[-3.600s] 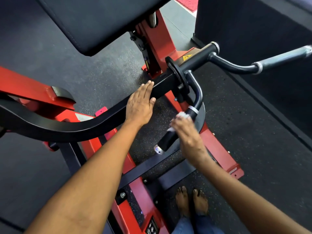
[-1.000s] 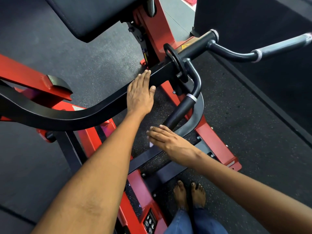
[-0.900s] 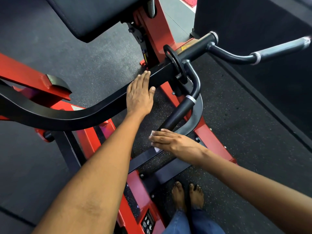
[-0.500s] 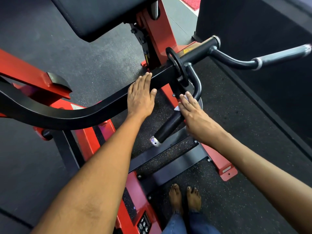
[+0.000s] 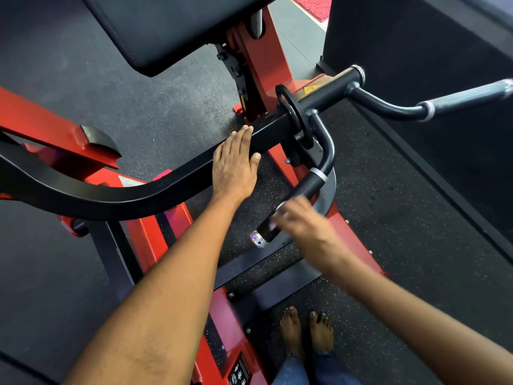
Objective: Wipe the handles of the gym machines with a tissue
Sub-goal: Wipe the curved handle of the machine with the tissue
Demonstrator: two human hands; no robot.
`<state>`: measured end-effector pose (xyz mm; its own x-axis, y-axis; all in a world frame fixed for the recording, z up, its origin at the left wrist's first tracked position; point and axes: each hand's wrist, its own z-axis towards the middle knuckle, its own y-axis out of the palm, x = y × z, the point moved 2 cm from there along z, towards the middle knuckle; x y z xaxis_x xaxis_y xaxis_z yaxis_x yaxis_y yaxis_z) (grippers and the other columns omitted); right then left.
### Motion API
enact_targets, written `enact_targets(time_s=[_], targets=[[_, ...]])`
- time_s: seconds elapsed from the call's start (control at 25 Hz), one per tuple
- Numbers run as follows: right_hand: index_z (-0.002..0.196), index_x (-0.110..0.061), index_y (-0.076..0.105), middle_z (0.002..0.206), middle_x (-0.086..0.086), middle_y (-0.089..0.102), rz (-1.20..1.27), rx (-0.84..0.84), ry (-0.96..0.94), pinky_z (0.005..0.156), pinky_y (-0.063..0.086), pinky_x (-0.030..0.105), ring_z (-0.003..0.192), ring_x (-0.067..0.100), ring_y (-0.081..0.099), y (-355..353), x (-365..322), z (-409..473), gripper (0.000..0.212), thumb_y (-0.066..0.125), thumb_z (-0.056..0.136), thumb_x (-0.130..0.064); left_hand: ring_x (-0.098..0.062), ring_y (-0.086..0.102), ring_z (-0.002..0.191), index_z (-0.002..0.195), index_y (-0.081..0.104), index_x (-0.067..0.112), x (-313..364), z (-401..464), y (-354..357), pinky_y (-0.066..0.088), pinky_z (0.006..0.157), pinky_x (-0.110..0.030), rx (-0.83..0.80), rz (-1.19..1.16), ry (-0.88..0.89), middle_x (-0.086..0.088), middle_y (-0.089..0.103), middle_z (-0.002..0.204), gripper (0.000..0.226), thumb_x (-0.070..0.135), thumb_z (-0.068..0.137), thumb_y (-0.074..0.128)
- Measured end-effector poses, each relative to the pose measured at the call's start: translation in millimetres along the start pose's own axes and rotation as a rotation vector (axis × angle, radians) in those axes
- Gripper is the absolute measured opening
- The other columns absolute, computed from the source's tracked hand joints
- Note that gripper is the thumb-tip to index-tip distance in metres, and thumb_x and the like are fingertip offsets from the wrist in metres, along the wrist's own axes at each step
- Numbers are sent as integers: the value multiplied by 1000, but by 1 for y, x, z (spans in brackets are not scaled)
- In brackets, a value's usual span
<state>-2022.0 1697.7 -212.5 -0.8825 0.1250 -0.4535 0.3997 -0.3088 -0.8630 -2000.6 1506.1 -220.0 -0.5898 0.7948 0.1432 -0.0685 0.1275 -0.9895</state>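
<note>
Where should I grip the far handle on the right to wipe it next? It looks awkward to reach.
Wrap the tissue round the far handle along its straight grey grip, coming from above. It lies nearly level, free on all sides beyond the silver collar.

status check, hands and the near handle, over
Left hand flat on the black arm. Right hand blurred, tissue against the near handle; grip unclear. Far handle untouched. Nothing in the way.
</note>
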Motion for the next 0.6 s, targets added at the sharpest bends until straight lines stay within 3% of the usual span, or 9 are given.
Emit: enact_targets(time_s=[0.08,0.16,0.2,0.28,0.36,0.44,0.48,0.56,0.6], targets=[[91,-5,67,92,9,54,28,217,335,73,48,35,95,18,42,-26,33,4,14,56,84,-1,-20,17,147,154,14,17,0,0,1,10,117,-36,-2,-5,-5,0,18,160,55,34,105,32],[87,-5,63,91,5,49,208,228,574,77,39,26,85,6,41,-29,35,2,7,57,89,-8,-20,17,147,154,15,17,0,0,2,10,117,-36,7,-17,-12,0,19,160,55,33,105,33],[86,-4,59,90,2,45,265,157,559,74,37,24,79,2,39,-19,19,2,14,53,92,-15,-20,17,147,154,15,17,1,0,1,11,117,-36,11,-18,-15,0,20,160,55,33,104,33],[87,-3,57,90,1,41,259,-91,271,69,44,30,80,4,38,10,-25,1,23,45,96,-21,-20,16,147,154,15,18,0,0,1,12,116,-36,4,-10,-11,1,19,160,55,33,105,32],[85,-5,61,93,1,48,115,-161,34,65,52,36,89,15,44,20,-29,1,22,45,92,-18,-19,14,148,155,12,18,-1,1,-1,11,116,-36,-25,-7,-6,1,16,161,55,33,105,30],[92,-8,69,101,6,62,-107,-146,114,93,48,42,110,28,51,3,-3,21,16,55,85,-12,-18,12,148,155,11,19,-1,1,-2,11,117,-36,-54,-13,-14,2,14,162,55,33,105,29],[97,-9,69,104,9,64,-220,-98,222,107,34,46,120,33,48,-5,9,29,18,58,84,-11,-18,10,148,155,10,19,0,1,-3,10,117,-36,-67,-17,-22,2,13,162,55,34,105,29],[109,-7,62,112,13,61,-337,-161,411,115,15,45,127,33,43,-15,15,43,23,51,91,-14,-18,9,149,155,8,20,1,2,-5,9,117,-35,-90,-16,-29,3,11,162,55,34,105,28],[115,-6,57,116,13,58,-362,-249,421,115,15,43,124,31,45,-11,7,49,25,46,94,-14,-18,9,149,155,7,19,2,2,-8,8,118,-35,-104,-13,-29,3,10,162,55,33,105,28]])
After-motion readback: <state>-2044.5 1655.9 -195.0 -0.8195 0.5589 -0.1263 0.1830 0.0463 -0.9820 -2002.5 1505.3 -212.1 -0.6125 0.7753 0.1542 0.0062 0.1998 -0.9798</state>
